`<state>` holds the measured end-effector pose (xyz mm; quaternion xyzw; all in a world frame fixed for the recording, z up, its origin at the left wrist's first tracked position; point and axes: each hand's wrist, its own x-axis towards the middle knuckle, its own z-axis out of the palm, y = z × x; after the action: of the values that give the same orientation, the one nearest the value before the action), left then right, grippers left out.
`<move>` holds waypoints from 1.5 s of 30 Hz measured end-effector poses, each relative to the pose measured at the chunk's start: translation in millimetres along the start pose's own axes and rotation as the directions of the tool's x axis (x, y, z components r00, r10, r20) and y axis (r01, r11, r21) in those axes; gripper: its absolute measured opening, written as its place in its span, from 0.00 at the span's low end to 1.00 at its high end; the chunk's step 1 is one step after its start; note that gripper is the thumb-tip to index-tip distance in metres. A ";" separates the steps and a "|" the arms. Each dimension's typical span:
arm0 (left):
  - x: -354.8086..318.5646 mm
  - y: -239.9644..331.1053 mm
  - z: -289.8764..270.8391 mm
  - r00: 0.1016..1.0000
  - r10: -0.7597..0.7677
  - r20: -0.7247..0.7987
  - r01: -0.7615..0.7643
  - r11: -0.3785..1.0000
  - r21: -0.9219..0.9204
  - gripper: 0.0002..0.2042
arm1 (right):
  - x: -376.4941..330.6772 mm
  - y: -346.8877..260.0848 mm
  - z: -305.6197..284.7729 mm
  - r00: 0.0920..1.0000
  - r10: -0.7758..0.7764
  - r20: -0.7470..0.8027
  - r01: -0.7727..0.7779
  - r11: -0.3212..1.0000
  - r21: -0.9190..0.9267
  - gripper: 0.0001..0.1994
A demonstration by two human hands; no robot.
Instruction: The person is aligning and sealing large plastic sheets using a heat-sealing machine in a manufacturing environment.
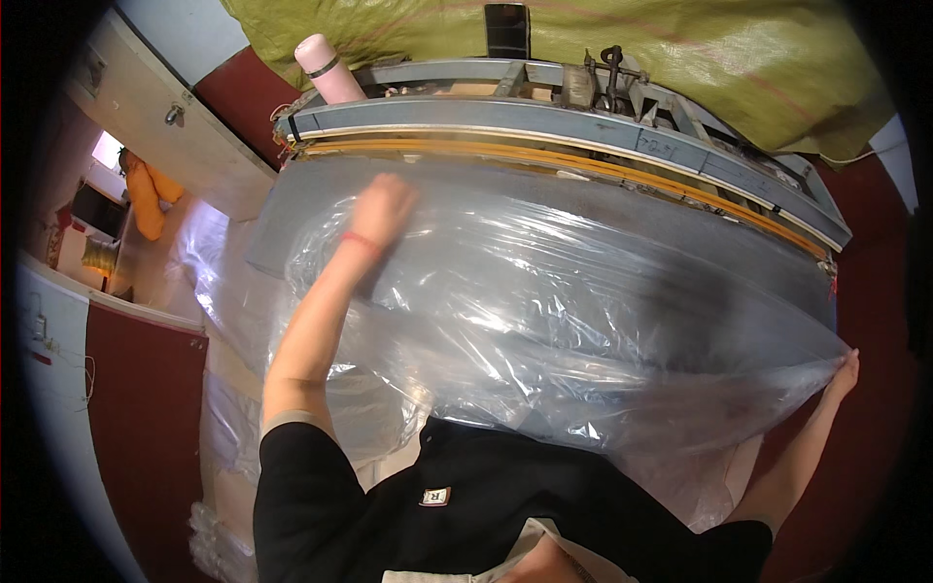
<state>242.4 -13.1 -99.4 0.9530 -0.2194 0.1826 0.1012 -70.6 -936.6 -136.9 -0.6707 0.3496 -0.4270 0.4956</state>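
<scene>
A large sheet of clear plastic film (pixel 505 291) lies wrinkled and shiny over a long grey work surface (pixel 447 180) in front of me. My left hand (pixel 386 209), with a red band at the wrist, is curled closed at the film's far left edge; its fingers are slightly blurred. Out at the far right, my right hand (pixel 846 372) pinches a corner of the same film. Between the hands the film's far edge runs slantwise across the surface. Its near side hangs down against my body.
Behind the surface runs a metal frame (pixel 466 115) with yellow strips (pixel 544 153) along it. A pink bottle (pixel 328 70) stands at its left end and a metal clamp (pixel 611 73) farther right. Yellow-green woven sheeting (pixel 680 49) hangs behind. A door (pixel 180 107) is at the left.
</scene>
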 end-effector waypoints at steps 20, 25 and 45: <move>39.6 -37.9 -1.0 0.786 -0.544 -0.292 0.154 0.630 -0.761 0.08 | 21.0 -39.3 6.5 0.896 -0.415 -0.157 0.414 0.909 -0.040 0.14; 30.6 -82.1 37.7 0.645 -0.715 -0.270 0.301 0.562 -0.771 0.09 | -19.4 -52.1 171.2 0.864 -0.476 -0.165 0.388 0.837 -0.386 0.10; 44.9 -132.4 47.9 0.499 -0.848 -0.178 0.185 0.305 -0.934 0.03 | -38.0 -76.8 264.0 0.906 -0.232 -0.354 0.166 0.964 -0.207 0.04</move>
<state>354.8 73.6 -140.5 0.6584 0.1290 0.3296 0.6643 160.7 -785.7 -109.5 -0.6492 0.4027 -0.5640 0.3135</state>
